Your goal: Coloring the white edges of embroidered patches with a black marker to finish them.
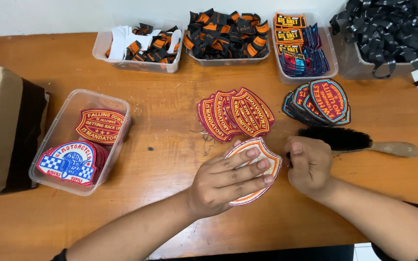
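left hand (228, 178) grips 1 patch (261, 166), back side up, above worktop (170, 193) | right hand (309, 166) closed at patch edge, content unclear | finished: some in clear tub (54, 145) | left: red fan (235, 113), blue stack (320, 101)

Shield-shaped embroidered patch (262, 157): pale backing side up, orange inner band, dark red stitched border. Held flat just above desk (170, 193) near front middle, pointed end toward lower left. Left hand (223, 181) spread over it, fingers across face, covering most of it. Right hand (308, 164) closed at its right edge. Upper and right rim visible; rest hidden under fingers.
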